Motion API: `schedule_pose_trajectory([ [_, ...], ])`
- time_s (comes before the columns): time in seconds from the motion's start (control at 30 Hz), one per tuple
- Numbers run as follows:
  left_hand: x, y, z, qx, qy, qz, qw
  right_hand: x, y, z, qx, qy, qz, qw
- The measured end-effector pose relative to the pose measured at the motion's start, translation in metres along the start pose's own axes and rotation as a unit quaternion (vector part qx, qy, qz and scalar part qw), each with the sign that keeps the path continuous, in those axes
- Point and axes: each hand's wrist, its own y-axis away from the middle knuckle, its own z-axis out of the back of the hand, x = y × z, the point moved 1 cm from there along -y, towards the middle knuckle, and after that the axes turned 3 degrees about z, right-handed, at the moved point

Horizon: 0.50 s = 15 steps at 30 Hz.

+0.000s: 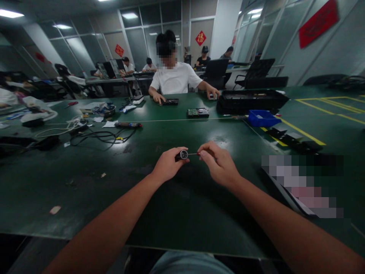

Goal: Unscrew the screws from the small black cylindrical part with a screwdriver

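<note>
In the middle of the head view my left hand (169, 163) is closed around a short black cylinder. Its round silver-rimmed end (184, 154) faces me, with some parts inside the ring. My right hand (219, 163) pinches a thin metal rod with a red end (198, 153) between thumb and fingertips. The rod runs sideways from the right fingertips to the cylinder's rim; whether it goes in or only touches cannot be made out. Both hands are held over the green table (176, 213).
Opposite, a person in a white shirt (178, 78) rests both hands by small dark devices. A hard drive (198, 112), a black tray (252, 101) and a blue bin (264, 118) stand ahead. Black cables (105, 137) and a pen-shaped tool (128, 125) lie left; a blurred-out flat item (302, 186) lies right.
</note>
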Motion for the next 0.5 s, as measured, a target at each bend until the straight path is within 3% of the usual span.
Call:
schedule_pose_trajectory([
  [0.17,0.001,-0.001,0.0,-0.011,0.002,-0.001,1.0,-0.005,-0.001,-0.005,-0.053,-0.105,-0.067,0.991],
  [0.3,-0.001,-0.001,0.002,-0.014,-0.004,-0.015,1.0,-0.015,-0.006,-0.011,-0.101,-0.238,-0.113,0.959],
  [0.5,-0.005,-0.001,0.003,0.008,-0.035,-0.046,0.998,-0.035,-0.012,-0.012,-0.161,-0.338,-0.222,0.9],
])
